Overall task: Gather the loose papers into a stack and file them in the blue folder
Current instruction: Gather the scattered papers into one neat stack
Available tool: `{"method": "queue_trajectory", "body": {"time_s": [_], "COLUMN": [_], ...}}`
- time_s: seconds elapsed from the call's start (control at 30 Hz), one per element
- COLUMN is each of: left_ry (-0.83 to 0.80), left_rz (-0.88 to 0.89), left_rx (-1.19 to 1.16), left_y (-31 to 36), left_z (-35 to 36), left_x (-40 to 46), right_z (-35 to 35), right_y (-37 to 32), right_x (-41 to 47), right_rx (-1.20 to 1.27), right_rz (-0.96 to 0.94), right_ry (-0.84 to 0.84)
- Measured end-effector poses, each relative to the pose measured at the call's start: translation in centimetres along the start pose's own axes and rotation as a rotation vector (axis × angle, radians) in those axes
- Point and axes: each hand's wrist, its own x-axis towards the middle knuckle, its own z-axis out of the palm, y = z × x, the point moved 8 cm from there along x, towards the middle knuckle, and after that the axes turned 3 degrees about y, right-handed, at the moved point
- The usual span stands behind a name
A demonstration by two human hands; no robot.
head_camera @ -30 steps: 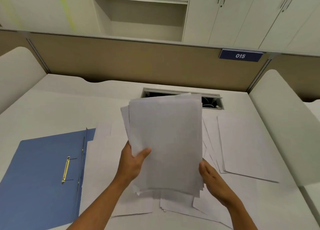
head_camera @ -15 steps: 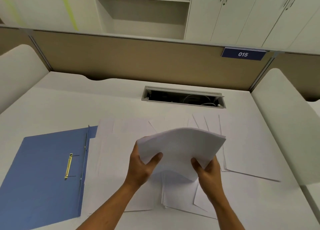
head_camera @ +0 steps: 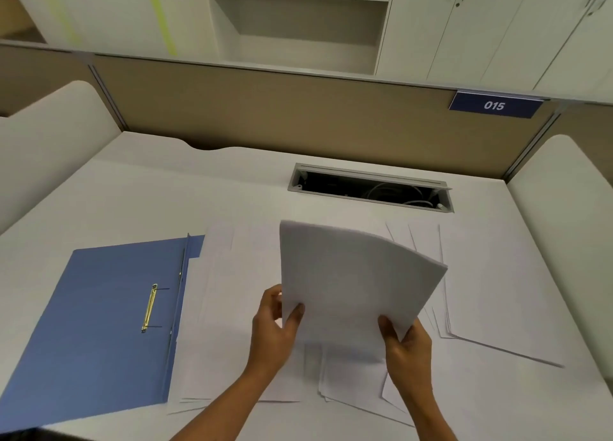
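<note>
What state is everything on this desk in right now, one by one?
Held paper stack: lifted, tilted, gripped at its lower corners.
Left hand: closed on the stack.
Right hand: closed on the stack.
Blue folder: open, flat, brass fastener empty.
Loose papers: scattered flat on the desk.
Cable hatch: open, cables visible.

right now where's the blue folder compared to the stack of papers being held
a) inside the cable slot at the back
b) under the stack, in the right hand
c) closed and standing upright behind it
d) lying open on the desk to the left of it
d: the blue folder lies flat and open on the desk, brass fastener showing, left of the stack held up by the left hand and right hand.
</note>
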Motion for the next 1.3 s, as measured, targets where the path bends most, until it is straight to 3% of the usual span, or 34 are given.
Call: {"method": "queue_trajectory", "body": {"time_s": [0.17, 0.3, 0.5, 0.93, 1.13, 1.23, 1.3], "left_ry": [0.272, 0.304, 0.355, 0.361, 0.369, 0.293, 0.209], "left_rz": [-0.074, -0.282, -0.422, -0.496, -0.495, -0.533, -0.527], "left_rx": [0.383, 0.767, 0.848, 0.71, 0.396, 0.111, 0.053], "left_y": [-3.6, -7.4, -9.7, -9.3, -9.5, -9.6, -8.4], "left_z": [-5.9, -10.0, -11.4, -12.8, -15.3, -15.8, -15.6], "left_x": [2.2, 2.5, 1.0, 2.5, 3.9, 4.5, 4.8], "right_z": [-0.8, -1.0, -1.4, -1.4, -1.3, -1.3, -1.1], "right_y": [1.2, 4.2, 9.0, 10.8, 10.6, 10.1, 9.9], "right_x": [0.6, 0.7, 1.2, 1.5, 1.3, 1.3, 1.3], "right_rx": [0.034, 0.087, -0.001, -0.059, -0.059, -0.048, -0.031], "right_rz": [0.06, 0.217, 0.412, 0.436, 0.409, 0.389, 0.374], "right_ry": [-0.007, -0.013, -0.018, -0.058, -0.073, -0.087, -0.107]}}
